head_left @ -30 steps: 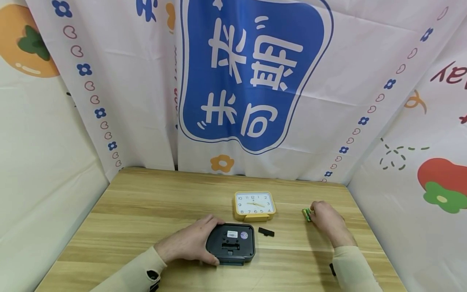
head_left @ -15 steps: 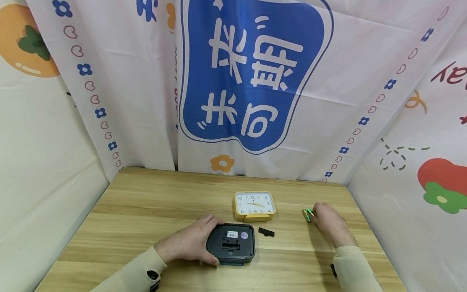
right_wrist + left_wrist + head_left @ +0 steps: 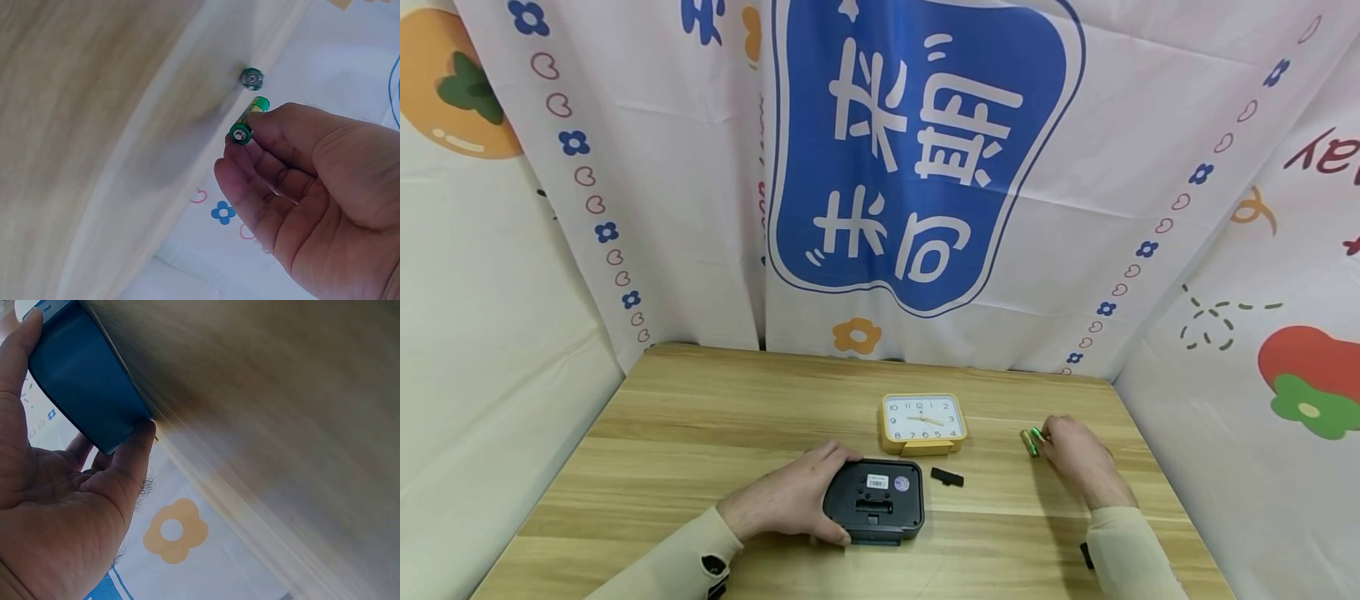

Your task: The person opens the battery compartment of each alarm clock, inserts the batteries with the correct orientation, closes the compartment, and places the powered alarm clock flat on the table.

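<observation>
A dark clock [image 3: 880, 487] lies face down, its battery slot [image 3: 874, 506] uncovered. My left hand [image 3: 805, 496] grips it by its left side, thumb at the near edge and fingers at the far edge. In the left wrist view the same hand [image 3: 75, 494] holds the blue-looking case [image 3: 87, 375]. On the right, my right hand [image 3: 1078, 458] pinches a green battery [image 3: 250, 119] between thumb and fingers, seen closely in the right wrist view. A second battery [image 3: 1028, 443] lies on the table just left of it, a small gap apart.
A yellow clock [image 3: 922, 421] lies face up behind the dark one. The small black battery cover [image 3: 947, 477] lies right of the dark clock. Printed white curtains [image 3: 700, 208] enclose the back and sides of the wooden table [image 3: 737, 400].
The right hand has drawn back slightly, and the battery in its fingers now stands apart from the other one. The left hand and the dark clock have not moved.
</observation>
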`<state>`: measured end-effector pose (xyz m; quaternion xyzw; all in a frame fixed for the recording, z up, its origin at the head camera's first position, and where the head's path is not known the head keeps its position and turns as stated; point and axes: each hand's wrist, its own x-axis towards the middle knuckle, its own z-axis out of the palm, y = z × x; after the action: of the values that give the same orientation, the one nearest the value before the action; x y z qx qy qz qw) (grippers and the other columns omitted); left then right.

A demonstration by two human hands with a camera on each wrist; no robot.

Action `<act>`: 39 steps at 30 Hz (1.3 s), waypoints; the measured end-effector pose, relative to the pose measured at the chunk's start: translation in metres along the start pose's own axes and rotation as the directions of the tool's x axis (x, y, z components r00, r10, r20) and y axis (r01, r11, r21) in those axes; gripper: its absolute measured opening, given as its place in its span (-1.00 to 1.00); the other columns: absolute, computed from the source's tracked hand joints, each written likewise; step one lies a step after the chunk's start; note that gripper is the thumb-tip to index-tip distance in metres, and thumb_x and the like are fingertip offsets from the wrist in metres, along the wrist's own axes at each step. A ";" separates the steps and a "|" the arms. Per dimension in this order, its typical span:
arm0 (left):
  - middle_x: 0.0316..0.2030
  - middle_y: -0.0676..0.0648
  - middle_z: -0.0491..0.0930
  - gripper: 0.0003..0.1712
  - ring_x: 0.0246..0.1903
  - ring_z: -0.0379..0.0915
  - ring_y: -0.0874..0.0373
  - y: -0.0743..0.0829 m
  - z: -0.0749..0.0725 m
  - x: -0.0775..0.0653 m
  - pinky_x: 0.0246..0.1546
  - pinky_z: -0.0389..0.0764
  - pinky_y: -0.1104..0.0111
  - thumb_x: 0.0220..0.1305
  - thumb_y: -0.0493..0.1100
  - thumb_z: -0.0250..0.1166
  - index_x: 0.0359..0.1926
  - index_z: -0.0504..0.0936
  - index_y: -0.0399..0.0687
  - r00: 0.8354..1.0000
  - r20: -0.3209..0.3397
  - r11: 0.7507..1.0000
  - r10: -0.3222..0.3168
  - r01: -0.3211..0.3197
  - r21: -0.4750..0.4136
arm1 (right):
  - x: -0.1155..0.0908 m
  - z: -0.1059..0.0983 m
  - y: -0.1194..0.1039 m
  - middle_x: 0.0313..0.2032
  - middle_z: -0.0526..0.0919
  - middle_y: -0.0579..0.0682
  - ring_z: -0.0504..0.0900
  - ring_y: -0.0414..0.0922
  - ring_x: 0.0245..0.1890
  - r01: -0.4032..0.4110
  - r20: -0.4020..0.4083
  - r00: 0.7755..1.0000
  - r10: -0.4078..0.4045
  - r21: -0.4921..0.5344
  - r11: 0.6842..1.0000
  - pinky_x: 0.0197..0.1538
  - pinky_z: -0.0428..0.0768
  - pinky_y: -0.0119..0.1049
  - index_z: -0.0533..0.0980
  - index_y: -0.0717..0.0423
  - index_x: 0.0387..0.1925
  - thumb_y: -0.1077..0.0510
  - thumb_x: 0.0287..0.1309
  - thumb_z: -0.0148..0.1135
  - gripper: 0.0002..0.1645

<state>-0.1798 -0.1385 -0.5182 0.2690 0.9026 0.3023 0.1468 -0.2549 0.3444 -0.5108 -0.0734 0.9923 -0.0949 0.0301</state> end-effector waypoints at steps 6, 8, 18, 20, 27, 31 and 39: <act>0.40 0.02 0.58 0.34 0.33 0.60 0.07 0.000 0.000 0.000 0.50 0.74 -0.09 -0.06 0.19 0.96 0.66 0.50 -0.07 1.000 -0.001 1.000 0.002 -0.002 0.000 | -0.002 -0.006 -0.012 -0.25 0.79 0.09 0.67 -0.06 -0.27 0.001 -0.008 1.000 -0.001 0.004 1.000 -0.10 0.80 0.06 0.73 0.21 -0.20 0.23 0.56 0.52 -0.85; 0.40 0.01 0.58 0.34 0.34 0.60 0.07 0.000 0.000 0.000 0.50 0.74 -0.10 -0.06 0.19 0.96 0.66 0.50 -0.07 1.000 0.000 1.000 0.001 -0.001 -0.002 | -0.003 -0.008 -0.017 -0.24 0.78 0.08 0.67 -0.06 -0.27 0.002 -0.012 1.000 -0.002 0.007 1.000 -0.10 0.80 0.05 0.73 0.21 -0.19 0.23 0.57 0.51 -0.86; 0.41 0.01 0.58 0.33 0.34 0.60 0.08 0.000 0.001 0.000 0.51 0.74 -0.10 -0.06 0.21 0.96 0.66 0.50 -0.06 1.000 -0.007 1.000 0.006 -0.006 0.017 | -0.010 -0.018 -0.041 -0.19 0.80 0.11 0.76 -0.03 -0.21 0.045 -0.042 0.998 -0.046 -0.008 0.999 -0.08 0.85 0.03 0.76 0.27 -0.08 0.30 0.56 0.49 -0.94; 0.41 0.01 0.58 0.33 0.34 0.60 0.08 0.000 0.001 0.000 0.51 0.74 -0.09 -0.05 0.21 0.95 0.66 0.50 -0.06 1.000 -0.009 1.000 0.007 -0.007 0.017 | -0.011 -0.020 -0.046 -0.18 0.82 0.12 0.80 0.01 -0.19 0.062 -0.057 0.996 -0.063 -0.018 0.998 -0.06 0.87 0.05 0.76 0.27 -0.08 0.32 0.52 0.50 -0.94; 0.41 0.00 0.58 0.33 0.34 0.60 0.08 0.000 0.001 -0.001 0.51 0.74 -0.10 -0.05 0.22 0.95 0.67 0.50 -0.06 1.000 -0.008 1.000 0.009 -0.008 0.017 | -0.016 -0.025 -0.062 -0.19 0.84 0.13 0.86 0.05 -0.18 0.131 -0.107 0.985 -0.135 -0.045 0.990 -0.06 0.90 0.06 0.77 0.28 -0.08 0.38 0.43 0.50 -0.91; 0.41 0.01 0.58 0.34 0.34 0.61 0.07 0.000 0.001 0.000 0.52 0.74 -0.11 -0.05 0.22 0.95 0.67 0.49 -0.05 1.000 -0.004 1.000 0.007 -0.007 0.015 | -0.018 -0.026 -0.071 -0.21 0.84 0.09 0.84 -0.01 -0.23 0.158 -0.125 0.979 -0.163 -0.054 0.986 -0.12 0.89 -0.02 0.77 0.26 -0.09 0.37 0.43 0.51 -0.91; 0.40 0.03 0.57 0.34 0.33 0.60 0.08 0.000 0.000 0.001 0.51 0.74 -0.11 -0.05 0.23 0.96 0.67 0.49 -0.04 1.000 -0.004 1.000 0.003 -0.003 0.015 | -0.024 -0.028 -0.091 -0.19 0.85 0.09 0.83 -0.01 -0.22 0.181 -0.135 0.973 -0.188 -0.064 0.981 -0.10 0.91 -0.04 0.78 0.22 -0.09 0.34 0.45 0.53 -0.92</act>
<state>-0.1803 -0.1383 -0.5188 0.2707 0.9047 0.2964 0.1427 -0.2204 0.2653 -0.4646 -0.1592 0.9830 -0.0766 -0.0510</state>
